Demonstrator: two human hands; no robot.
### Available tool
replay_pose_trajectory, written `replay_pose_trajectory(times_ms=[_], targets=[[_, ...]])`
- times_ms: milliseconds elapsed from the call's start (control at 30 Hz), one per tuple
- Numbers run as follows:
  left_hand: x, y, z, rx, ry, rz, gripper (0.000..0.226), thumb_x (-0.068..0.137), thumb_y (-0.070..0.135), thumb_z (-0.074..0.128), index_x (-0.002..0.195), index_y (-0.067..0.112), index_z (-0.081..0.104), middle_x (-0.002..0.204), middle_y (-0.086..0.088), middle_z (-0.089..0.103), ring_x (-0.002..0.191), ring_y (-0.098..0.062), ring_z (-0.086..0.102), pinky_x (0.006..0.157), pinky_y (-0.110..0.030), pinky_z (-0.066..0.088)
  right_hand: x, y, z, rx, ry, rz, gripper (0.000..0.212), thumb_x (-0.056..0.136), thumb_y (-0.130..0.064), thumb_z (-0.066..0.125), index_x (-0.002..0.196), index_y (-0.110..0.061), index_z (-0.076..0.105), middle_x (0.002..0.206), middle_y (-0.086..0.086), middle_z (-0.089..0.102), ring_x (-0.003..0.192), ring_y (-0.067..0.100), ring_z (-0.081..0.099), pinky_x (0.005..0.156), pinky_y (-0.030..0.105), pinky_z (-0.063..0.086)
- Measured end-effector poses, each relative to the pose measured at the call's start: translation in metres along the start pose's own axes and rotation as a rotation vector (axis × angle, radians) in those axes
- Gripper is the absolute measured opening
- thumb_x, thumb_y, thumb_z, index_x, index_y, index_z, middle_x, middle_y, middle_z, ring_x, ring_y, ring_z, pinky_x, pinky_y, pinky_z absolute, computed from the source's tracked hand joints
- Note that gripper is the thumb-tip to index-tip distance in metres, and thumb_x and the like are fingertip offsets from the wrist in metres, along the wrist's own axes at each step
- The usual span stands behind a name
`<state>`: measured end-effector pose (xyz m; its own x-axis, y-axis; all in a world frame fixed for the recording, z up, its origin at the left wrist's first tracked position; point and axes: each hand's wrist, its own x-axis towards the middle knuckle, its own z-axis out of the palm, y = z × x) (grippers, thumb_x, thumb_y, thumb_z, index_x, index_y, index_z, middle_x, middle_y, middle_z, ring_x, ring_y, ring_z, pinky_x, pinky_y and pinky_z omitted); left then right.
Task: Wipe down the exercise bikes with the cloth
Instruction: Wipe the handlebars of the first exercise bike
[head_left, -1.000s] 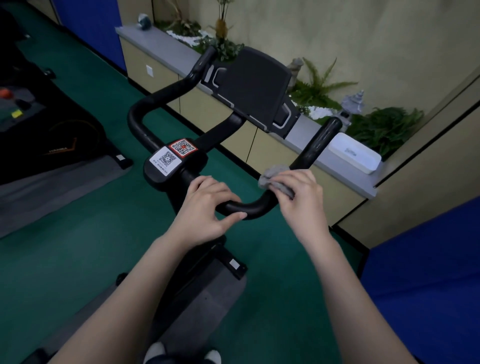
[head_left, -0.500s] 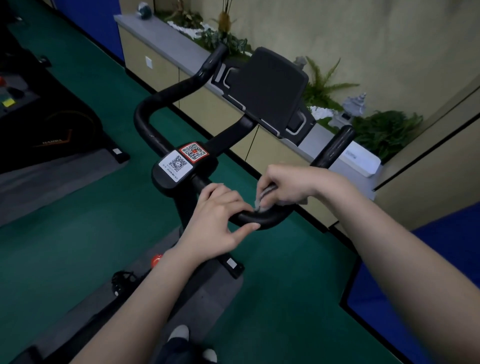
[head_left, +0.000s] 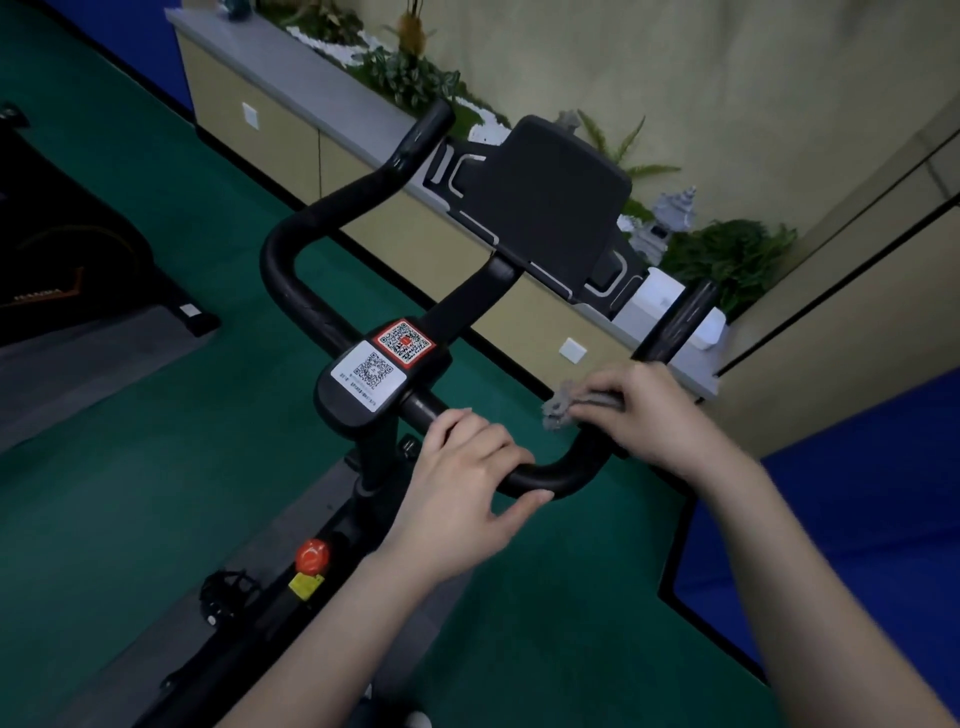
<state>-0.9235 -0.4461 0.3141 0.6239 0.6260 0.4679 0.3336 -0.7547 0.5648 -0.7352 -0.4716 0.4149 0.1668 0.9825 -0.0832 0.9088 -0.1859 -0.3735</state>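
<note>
Grey and limp, the cloth (head_left: 576, 402) sits bunched under the right hand (head_left: 641, 410) just right of the frame's centre, pressed against the black handlebar (head_left: 550, 475) where its right side curves upward. The fingers of that hand curl over the wad and pinch it to the bar, with a frayed corner poking out toward the left. The left hand (head_left: 465, 499) grips the low bend of the same bar a little left of the cloth, fingers wrapped over the top and thumb stretched along the near side, apparently steadying the exercise bike (head_left: 384, 395).

As a soft, light rag, the cloth will likely fold and slip rather than hold any shape, so it seems best kept gathered in the palm and wrapped partly round the tube, with pressure coming from the fingers. The bar looks rigid and smooth, possibly a coated grip, so the wad should glide along it if squeezed evenly; a loose hold could let the rag slide out.

Above the hands, a dark console panel (head_left: 550, 202) stands at upper centre, and two QR stickers (head_left: 387, 358) mark the stem clamp at centre. A red knob (head_left: 311, 555) shows lower left on the frame, above green flooring (head_left: 130, 467).
</note>
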Motion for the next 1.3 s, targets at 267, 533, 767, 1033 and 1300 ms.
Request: replay_pose_trajectory(times_ms=[267,533,767,1033,1300], targets=[[0.0,-0.001,-0.001,0.012,-0.005,0.009,0.029,0.084,0.051,0.058,0.091,0.024,0.067,0.085,0.013,0.056,0.09,-0.011,0.052,0.112,-0.028,0.017,-0.046,-0.004,0.085,0.198,0.958,0.145,0.02,0.08,-0.002,0.071,0.1,-0.007,0.073,0.099,-0.002,0.065,0.098,0.02,0.058,0.09,0.01,0.042],[0.0,-0.001,-0.001,0.023,-0.021,0.009,0.029,0.086,0.051,0.057,0.093,0.025,0.067,0.087,0.014,0.056,0.093,-0.011,0.053,0.113,-0.03,0.017,-0.05,0.008,0.09,0.342,1.046,0.195,0.021,0.083,-0.001,0.068,0.103,-0.007,0.072,0.104,0.005,0.068,0.101,0.015,0.06,0.092,0.014,0.044],[0.004,0.01,-0.001,0.149,-0.011,0.011,0.045,0.088,0.059,0.052,0.101,0.02,0.07,0.092,0.01,0.06,0.097,-0.014,0.055,0.113,-0.043,0.023,-0.064,0.0,0.103,0.781,0.98,0.444,0.026,0.091,-0.022,0.059,0.113,-0.011,0.067,0.111,0.002,0.067,0.104,0.003,0.061,0.094,0.028,0.051],[0.009,0.032,0.016,0.214,-0.038,0.009,0.033,0.087,0.044,0.06,0.111,0.022,0.064,0.089,0.012,0.06,0.085,-0.015,0.057,0.09,-0.031,0.034,-0.069,-0.004,0.112,1.47,0.715,0.522,0.018,0.098,-0.008,0.048,0.104,-0.006,0.065,0.097,0.009,0.072,0.091,0.021,0.067,0.077,0.03,0.054],[0.009,0.034,0.016,0.225,-0.043,-0.018,0.033,0.089,0.045,0.055,0.113,0.024,0.063,0.089,0.013,0.059,0.082,-0.014,0.054,0.081,-0.03,0.033,-0.056,0.022,0.094,1.779,0.393,0.499,0.025,0.098,0.003,0.041,0.115,0.001,0.059,0.11,0.021,0.068,0.093,0.025,0.068,0.08,0.03,0.058]])
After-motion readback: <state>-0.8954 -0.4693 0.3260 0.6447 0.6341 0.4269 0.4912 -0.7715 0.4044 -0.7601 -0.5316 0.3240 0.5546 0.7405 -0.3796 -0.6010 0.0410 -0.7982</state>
